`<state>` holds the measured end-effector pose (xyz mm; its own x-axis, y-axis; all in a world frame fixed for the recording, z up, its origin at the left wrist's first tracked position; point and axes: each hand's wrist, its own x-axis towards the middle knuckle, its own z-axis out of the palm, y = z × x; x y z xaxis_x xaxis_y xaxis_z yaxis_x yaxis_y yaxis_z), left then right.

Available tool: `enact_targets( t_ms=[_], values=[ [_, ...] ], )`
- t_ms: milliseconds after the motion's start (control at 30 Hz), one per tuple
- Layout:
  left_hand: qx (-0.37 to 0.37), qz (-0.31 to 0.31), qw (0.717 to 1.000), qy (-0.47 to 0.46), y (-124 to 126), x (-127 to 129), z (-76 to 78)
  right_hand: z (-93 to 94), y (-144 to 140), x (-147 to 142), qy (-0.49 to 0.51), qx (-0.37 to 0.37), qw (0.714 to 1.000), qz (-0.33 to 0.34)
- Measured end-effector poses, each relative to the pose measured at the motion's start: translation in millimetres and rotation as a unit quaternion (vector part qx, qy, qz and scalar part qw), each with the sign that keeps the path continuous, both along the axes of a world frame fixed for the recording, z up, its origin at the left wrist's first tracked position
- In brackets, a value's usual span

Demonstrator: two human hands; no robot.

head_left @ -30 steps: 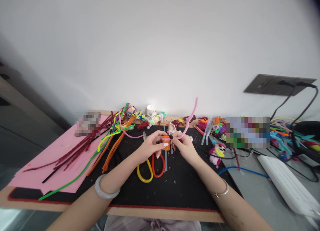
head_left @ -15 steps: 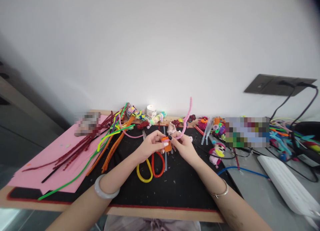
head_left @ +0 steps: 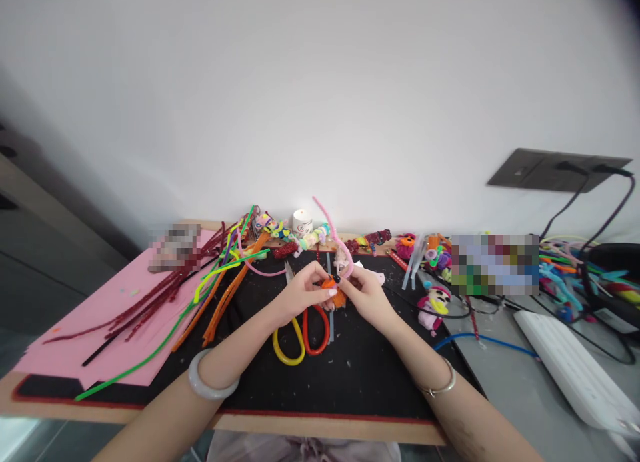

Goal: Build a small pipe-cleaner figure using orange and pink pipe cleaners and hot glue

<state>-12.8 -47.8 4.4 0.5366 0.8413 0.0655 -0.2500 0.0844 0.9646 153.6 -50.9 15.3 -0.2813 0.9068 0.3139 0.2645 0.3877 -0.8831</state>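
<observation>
My left hand (head_left: 300,297) is closed on a small orange fuzzy piece (head_left: 340,299), which looks like bent pipe cleaner. Close against it, my right hand (head_left: 369,298) pinches a pink pipe cleaner (head_left: 330,221) beside the orange piece. The free end of the pink stem rises above both hands and leans left. Fingers hide where pink and orange meet. Just under my left hand lie scissors (head_left: 289,363) with a yellow and a red handle loop. A translucent glue stick (head_left: 331,332) lies by the red loop.
Pink sheets (head_left: 65,342) on the left carry dark red, green and orange pipe cleaners (head_left: 220,309). Along the wall stand a white tape roll (head_left: 303,221) and several fuzzy figures. A pink-and-white doll (head_left: 434,305), black cables and a white power strip (head_left: 575,369) are on the right.
The free end of the pink pipe cleaner has swung from the right over to the left above my hands. The orange piece has turned slightly; both hands stay in nearly the same place.
</observation>
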Motion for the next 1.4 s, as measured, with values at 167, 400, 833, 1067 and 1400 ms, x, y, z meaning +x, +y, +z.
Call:
enact_targets(
  t_ms=[167,400,833,1067,1400],
  values=[
    [-0.006,0.012,1.0,0.019,-0.3,0.3,0.2,-1.5,-0.1,0.3,-0.017,0.012,1.0,0.007],
    [-0.01,0.019,1.0,0.018,1.1,0.8,-4.9,-0.5,-0.5,0.5,-0.016,-0.006,1.0,-0.004],
    [-0.028,0.043,0.999,-0.004,3.4,0.5,-6.5,-10.0,3.4,3.3,0.022,0.002,0.999,-0.033],
    [0.004,0.104,0.994,0.018,4.8,0.8,-6.7,-5.4,-0.7,3.7,-0.029,0.083,0.99,-0.109],
    [0.025,0.114,0.993,0.006,4.0,3.4,-4.5,-7.9,-0.1,2.8,-0.038,0.072,0.989,-0.12]
  ],
)
